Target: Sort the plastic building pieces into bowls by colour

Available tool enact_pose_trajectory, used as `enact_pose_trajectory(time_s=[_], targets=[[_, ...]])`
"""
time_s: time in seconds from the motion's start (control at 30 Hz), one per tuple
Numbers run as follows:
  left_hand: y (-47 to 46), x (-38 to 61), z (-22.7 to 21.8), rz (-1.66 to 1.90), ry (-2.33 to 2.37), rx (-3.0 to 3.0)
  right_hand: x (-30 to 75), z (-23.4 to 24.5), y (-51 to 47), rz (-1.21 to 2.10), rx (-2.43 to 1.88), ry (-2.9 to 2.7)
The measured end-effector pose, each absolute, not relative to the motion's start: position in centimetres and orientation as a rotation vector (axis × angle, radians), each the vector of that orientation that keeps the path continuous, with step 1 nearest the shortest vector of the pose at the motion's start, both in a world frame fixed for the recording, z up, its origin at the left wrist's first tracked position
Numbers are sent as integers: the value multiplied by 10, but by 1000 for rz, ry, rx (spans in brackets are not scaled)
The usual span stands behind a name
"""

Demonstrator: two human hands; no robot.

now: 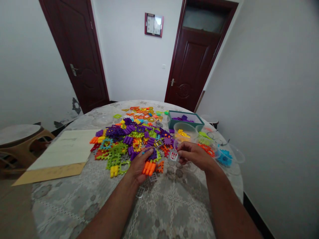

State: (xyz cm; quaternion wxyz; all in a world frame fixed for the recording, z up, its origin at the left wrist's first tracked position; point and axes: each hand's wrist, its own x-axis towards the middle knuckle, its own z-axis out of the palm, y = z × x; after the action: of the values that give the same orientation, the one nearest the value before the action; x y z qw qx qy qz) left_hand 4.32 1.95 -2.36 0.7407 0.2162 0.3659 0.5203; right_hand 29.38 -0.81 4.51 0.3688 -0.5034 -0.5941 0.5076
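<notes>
A heap of coloured plastic interlocking pieces (132,134) covers the middle of a round table (171,205). My left hand (139,164) lies palm-up at the heap's near edge, fingers curled round orange pieces (149,168), with purple ones at the fingertips. My right hand (193,155) is closed in a pinch on a small red and white grid piece (173,156). Two clear grid pieces (146,184) lie on the cloth under my left wrist.
A teal box (184,117) with purple pieces stands at the far right of the heap. Clear bowls (185,131) hold yellow, green, red and blue pieces. A pale board on cardboard (62,149) lies left. Stools (20,139) stand beside the table.
</notes>
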Motion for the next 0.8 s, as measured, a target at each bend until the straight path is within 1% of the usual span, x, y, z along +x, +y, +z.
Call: enact_pose_trajectory(time_s=[0.13,0.27,0.33,0.5,0.67,0.8], targets=[[20,43,-24,1140,806,477,297,39,-9,1407,-1288,-1669],[20,42,-25,1135,808,478,302,34,-6,1425,-1287,-1708],[20,42,-24,1134,800,487,306,35,-6,1368,-1292,-1681],[19,43,-21,1136,801,493,319,39,-5,1029,-1374,-1444],[16,46,-18,1148,812,479,302,45,11,1069,-1385,-1538],[15,46,-18,1148,818,477,275,60,65,908,-1362,-1546]])
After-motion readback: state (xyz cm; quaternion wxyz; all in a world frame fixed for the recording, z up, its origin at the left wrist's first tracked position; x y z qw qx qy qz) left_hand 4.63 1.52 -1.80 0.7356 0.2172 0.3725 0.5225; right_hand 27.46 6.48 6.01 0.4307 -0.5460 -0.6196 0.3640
